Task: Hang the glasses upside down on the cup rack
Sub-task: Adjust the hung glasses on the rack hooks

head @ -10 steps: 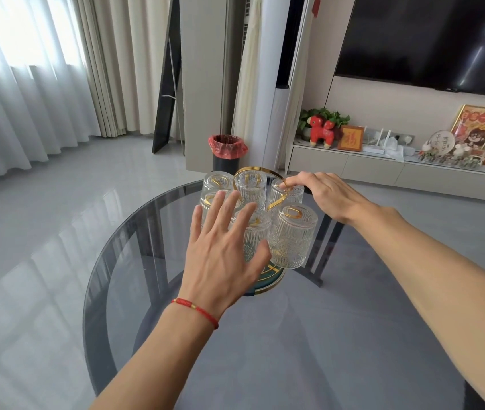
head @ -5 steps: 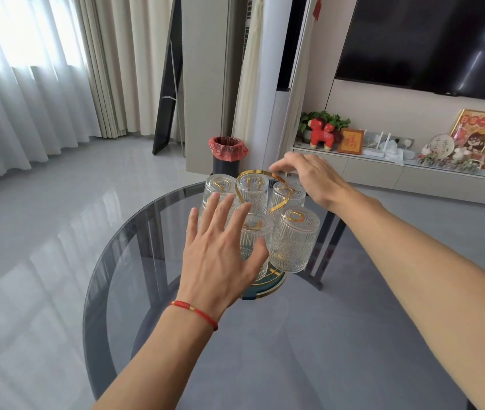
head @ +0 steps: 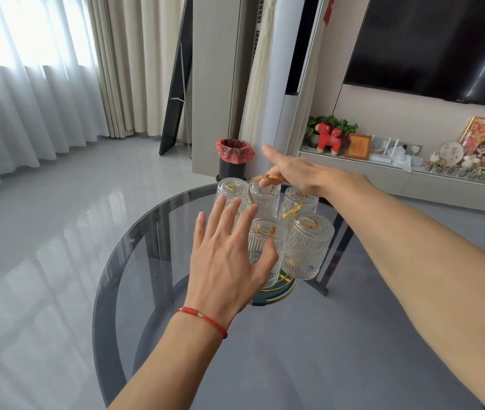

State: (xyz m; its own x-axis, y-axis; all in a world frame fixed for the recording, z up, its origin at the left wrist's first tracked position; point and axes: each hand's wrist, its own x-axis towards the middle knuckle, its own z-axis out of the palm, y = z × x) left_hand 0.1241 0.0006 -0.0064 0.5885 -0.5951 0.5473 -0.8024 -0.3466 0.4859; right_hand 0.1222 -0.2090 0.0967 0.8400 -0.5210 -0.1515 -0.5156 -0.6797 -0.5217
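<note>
Both hands loose, gripping nothing: left hand spread by glasses, right hand over cup rack handle — prob steadying it.

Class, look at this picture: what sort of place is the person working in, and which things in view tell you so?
Most likely a home living room. A large wall-mounted television hangs above a low cabinet with ornaments, long curtains cover the window, and the cup rack stands on a round glass table.
</note>
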